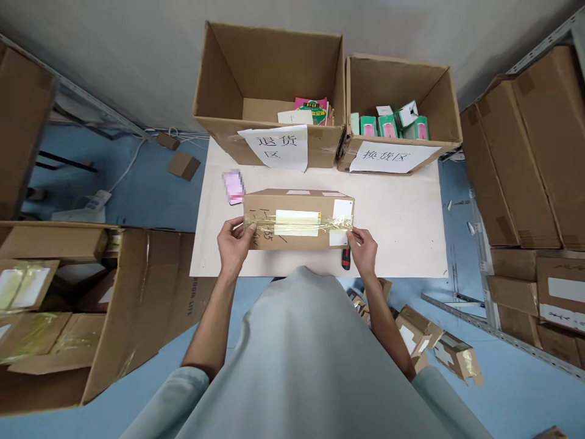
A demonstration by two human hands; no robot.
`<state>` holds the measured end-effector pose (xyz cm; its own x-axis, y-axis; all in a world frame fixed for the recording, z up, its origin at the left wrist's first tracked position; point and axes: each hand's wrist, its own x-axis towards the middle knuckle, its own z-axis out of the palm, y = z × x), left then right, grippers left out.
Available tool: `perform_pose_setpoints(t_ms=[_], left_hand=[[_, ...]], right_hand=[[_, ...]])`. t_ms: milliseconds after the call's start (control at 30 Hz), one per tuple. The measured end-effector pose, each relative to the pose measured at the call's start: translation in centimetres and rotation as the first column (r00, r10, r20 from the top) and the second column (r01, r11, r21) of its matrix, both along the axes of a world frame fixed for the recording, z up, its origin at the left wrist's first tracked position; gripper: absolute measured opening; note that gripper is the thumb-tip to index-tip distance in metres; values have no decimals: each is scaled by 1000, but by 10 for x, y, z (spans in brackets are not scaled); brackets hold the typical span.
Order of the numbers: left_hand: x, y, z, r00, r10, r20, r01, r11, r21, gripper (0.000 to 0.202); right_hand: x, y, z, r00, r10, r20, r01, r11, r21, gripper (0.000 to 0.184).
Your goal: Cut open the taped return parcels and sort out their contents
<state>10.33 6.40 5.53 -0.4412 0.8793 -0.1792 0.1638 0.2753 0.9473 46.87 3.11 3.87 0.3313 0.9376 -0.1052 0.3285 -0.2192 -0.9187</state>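
Pinched at both ends!

Gripping a long brown tape-wrapped cardboard box [298, 221] over the white rectangular tabletop [402, 213]: pinching near eight o'clock with the bare left hand [234, 242], near four with the bare right hand [364, 247]. Now look toward one: an open brown cardboard carton [397, 79]!

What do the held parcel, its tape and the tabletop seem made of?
Parcel: likely cardboard, matte, going by its plain brown faces and straight edges. Tape: probably thin plastic film, glossy, since it looks yellowish, see-through and wrinkled. Tabletop: pale and matte; perhaps laminate, though I can't tell.
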Motion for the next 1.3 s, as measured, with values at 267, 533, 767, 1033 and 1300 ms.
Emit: perform_pose_setpoints(t_ms=[267,533,767,1033,1300], left_hand=[[-1,-20,-5,997,25,-72,-28,999,-44,61],[-2,-6,-13,1000,11,-11,-12,1000,-25,63],[-10,-9,-11,996,-10,93,12,1000,-19,68],[-26,-8,-3,976,-72,208,87,994,-64,67],[-26,-23,17,961,-103,256,126,989,-77,60]], right_hand=[[20,-5,-36,997,55,59,-35,954,-298,53],[4,-5,-98,947,92,308,138,749,-648,36],[14,0,-73,955,-3,295,175,812,-557,27],[4,-5,4,985,-172,-15,168,975,-146,73],[-32,-23,44,919,-308,247,347,928,-134,70]])
